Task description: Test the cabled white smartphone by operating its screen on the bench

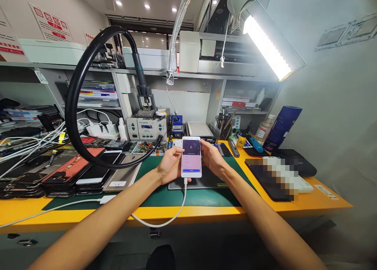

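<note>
A white phone point(191, 175) sits at the centre of the frame, raised over the surface point(229, 211), between the left hand point(171, 166) and the right hand point(213, 158). Its long axis runs up and down the frame, with the lit screen facing the camera. Neither hand is nearer: both touch the phone, the left along its left edge, the right against the upper part of its right edge. The left hand is curled round its side, pinching with the thumb at the front edge; the right hand is bent in on the other side. Most fingers are hidden behind the phone, so how firmly each presses cannot be told.

A white cable point(176, 217) meets the phone's bottom edge, in line with its long axis, then loops down and left, passing behind the left forearm. Below the phone lie a dark perforated pad point(203, 184) and a green mat point(218, 200). Stacked phone parts point(64, 171) fill the left of the frame; a lamp point(268, 46) shines at upper right.
</note>
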The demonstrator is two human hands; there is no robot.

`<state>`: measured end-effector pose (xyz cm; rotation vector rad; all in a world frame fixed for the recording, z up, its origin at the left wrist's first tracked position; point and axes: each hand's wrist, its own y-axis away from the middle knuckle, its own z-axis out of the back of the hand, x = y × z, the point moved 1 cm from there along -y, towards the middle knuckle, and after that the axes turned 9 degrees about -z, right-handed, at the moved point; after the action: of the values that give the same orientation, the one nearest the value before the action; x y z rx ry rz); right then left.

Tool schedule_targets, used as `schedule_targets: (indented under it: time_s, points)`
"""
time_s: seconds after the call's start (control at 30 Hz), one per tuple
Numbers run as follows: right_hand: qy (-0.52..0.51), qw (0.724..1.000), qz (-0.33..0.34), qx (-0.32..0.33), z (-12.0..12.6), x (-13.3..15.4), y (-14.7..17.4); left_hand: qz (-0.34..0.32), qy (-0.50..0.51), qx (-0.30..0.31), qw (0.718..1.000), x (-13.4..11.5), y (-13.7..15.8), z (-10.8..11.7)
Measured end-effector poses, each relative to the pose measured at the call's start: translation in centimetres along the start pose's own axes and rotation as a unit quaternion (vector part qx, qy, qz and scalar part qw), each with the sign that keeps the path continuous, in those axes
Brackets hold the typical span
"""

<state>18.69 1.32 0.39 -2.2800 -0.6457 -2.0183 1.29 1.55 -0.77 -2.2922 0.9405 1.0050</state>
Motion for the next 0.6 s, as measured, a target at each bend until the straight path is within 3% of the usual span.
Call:
schedule_targets:
  time_s: [0.3, 0.6]
  points:
    - [-0.004, 1.000, 0.008, 0.008, 0.06, -0.12, -0.10, 0.006, 0.024, 0.013, 1.000, -0.09, 0.03, 0.22]
    - [-0.023, 1.000, 0.006, 0.004, -0.20, 0.06, 0.18, 0.005, 0.017, -0.024, 1.000, -0.22, 0.04, -0.19]
